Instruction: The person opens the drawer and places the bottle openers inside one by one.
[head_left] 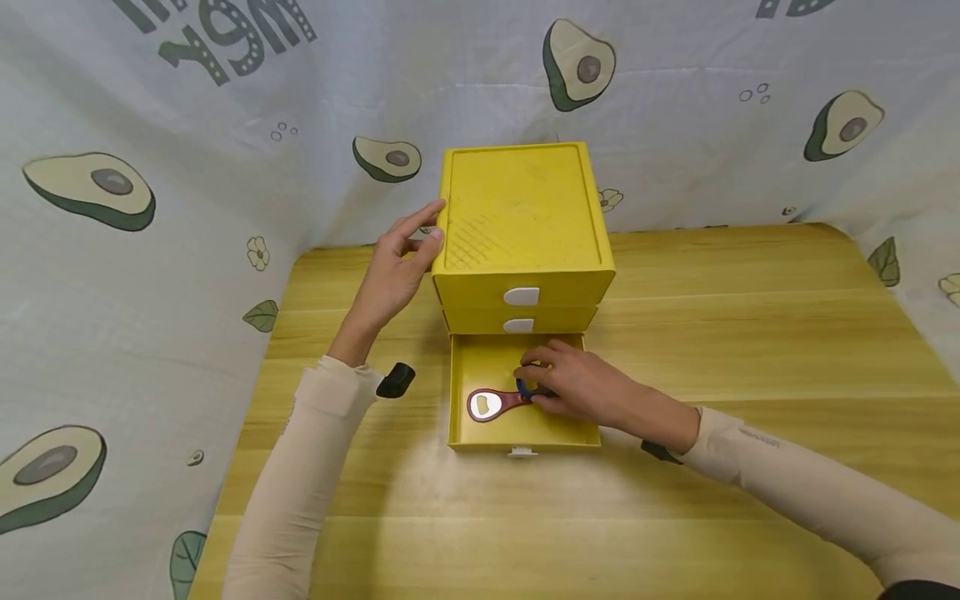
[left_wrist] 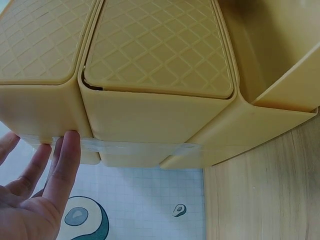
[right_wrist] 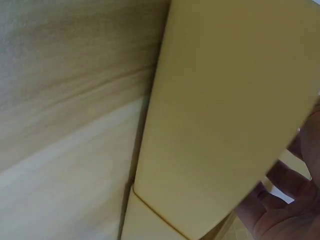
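Note:
A yellow unit of stacked drawers (head_left: 521, 208) stands on the table, its bottom drawer (head_left: 465, 435) pulled out. My left hand (head_left: 395, 271) touches the unit's left side with extended fingers; the left wrist view shows the fingertips (left_wrist: 71, 140) against its side wall. Inside the open drawer, my right hand (head_left: 577, 383) has curled fingers pinching a small dark-blue curved thing (head_left: 522, 387), mostly hidden by the fingers. A bottle opener (head_left: 486, 405) with a dark red rim lies beside it, its far end under the hand. In the right wrist view the drawer wall (right_wrist: 225, 110) covers most of the work.
The upper drawers are closed, with white handles (head_left: 521, 297). Clear tape (left_wrist: 145, 147) runs across the unit's side. A wooden table (head_left: 712, 333) lies beneath, and an avocado-print cloth (head_left: 480, 83) hangs behind and at the sides.

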